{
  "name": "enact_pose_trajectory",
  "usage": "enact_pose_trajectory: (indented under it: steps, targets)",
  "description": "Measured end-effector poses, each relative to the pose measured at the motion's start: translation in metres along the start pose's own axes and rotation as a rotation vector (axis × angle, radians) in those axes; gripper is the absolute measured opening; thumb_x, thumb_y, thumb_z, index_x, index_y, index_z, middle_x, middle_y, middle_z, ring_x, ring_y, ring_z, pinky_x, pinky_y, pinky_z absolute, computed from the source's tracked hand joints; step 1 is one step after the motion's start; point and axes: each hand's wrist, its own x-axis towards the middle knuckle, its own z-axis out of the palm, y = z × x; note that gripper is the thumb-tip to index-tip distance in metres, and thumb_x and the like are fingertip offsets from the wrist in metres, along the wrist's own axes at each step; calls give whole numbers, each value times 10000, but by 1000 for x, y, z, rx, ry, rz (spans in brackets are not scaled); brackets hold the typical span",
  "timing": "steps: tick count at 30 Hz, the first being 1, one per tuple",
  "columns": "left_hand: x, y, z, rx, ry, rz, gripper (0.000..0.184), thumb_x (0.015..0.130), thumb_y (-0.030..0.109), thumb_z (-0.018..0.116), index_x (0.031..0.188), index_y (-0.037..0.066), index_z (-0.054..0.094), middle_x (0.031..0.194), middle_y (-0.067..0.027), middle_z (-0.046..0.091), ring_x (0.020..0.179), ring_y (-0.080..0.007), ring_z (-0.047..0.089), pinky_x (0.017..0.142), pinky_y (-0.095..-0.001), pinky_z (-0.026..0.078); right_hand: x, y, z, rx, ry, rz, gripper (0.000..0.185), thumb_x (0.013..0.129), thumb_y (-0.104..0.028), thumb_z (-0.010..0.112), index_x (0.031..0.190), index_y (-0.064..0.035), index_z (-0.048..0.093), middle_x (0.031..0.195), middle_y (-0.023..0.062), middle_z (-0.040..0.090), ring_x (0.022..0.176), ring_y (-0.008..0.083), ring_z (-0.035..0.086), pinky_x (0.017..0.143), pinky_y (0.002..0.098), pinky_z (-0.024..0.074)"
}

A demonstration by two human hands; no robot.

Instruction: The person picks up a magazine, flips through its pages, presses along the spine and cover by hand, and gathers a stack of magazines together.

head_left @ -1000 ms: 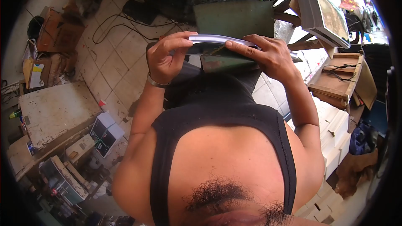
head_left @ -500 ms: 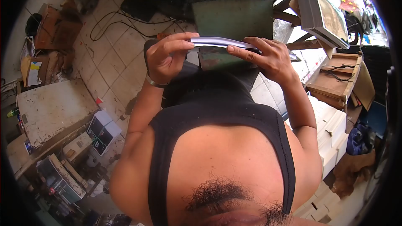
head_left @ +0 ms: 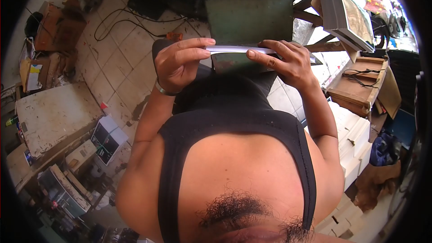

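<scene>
A thin stack of paper sheets (head_left: 240, 49) stretches between my hands, its white edge turned towards me. My left hand (head_left: 182, 63), with a band at the wrist, pinches the stack's left end between fingers and thumb. At the other end my right hand (head_left: 288, 60) grips it, fingers over the far side and one digit along the near edge. Most of the sheets' faces are hidden at this angle. Beyond and below the stack is a greenish flat panel (head_left: 252, 20).
Thick paper stacks (head_left: 344, 18) stand at the upper right, above a wooden tray (head_left: 360, 78) with dark straps. White paper blocks (head_left: 353, 139) are piled by my right elbow. On the left are a worn tabletop (head_left: 58, 117) and a tied bundle (head_left: 108, 139). A cable (head_left: 121, 11) crosses the tiled floor.
The stack was bowed with a gap between its layers; now it looks flatter and closed up. Both hands keep their hold, and the left has shifted slightly.
</scene>
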Motion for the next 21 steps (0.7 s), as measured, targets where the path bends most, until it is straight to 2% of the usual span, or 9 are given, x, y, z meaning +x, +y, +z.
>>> enact_pose_trajectory:
  steps: [2,5,8,14,17,21]
  targets:
    - [0,0,0,-1,0,1,211,874,-120,664,975,64,688,1008,-183,776,845,-260,780,721,-313,638,-1,-2,1,-11,-4,26,634,930,-174,636,1458,-515,551,1059,2,694,799,138,691,632,287,570]
    - [-1,-1,0,11,-6,3,217,873,-121,666,978,67,685,1007,-181,776,849,-259,780,723,-312,638,-3,1,3,15,0,-10,635,850,-202,747,1431,-425,618,1044,49,720,758,192,699,621,319,571]
    - [-2,1,0,6,-11,-4,227,871,-124,667,985,71,680,1013,-182,777,856,-261,781,729,-314,638,-2,-3,3,-13,5,18,637,928,-181,637,1464,-513,545,1060,-1,689,786,133,689,635,284,573]
    - [-5,-1,0,-10,3,-27,230,869,-124,671,985,75,673,1021,-183,777,872,-267,783,737,-316,638,0,-3,1,-22,-10,14,625,933,-195,635,1468,-505,545,1050,-2,683,778,130,685,629,280,569]
    - [-7,-3,1,-23,5,-33,214,888,-112,680,998,71,667,1006,-182,778,874,-274,783,743,-317,637,-1,-3,-2,2,-50,10,675,842,-141,704,1448,-422,601,1073,50,727,825,192,723,646,325,575]
    - [-16,-7,3,-100,23,-99,304,943,-73,676,1199,54,574,1047,-191,765,926,-268,773,792,-323,628,-2,-1,1,23,-44,10,653,843,-136,701,1438,-391,619,1059,54,733,829,199,726,651,331,580]
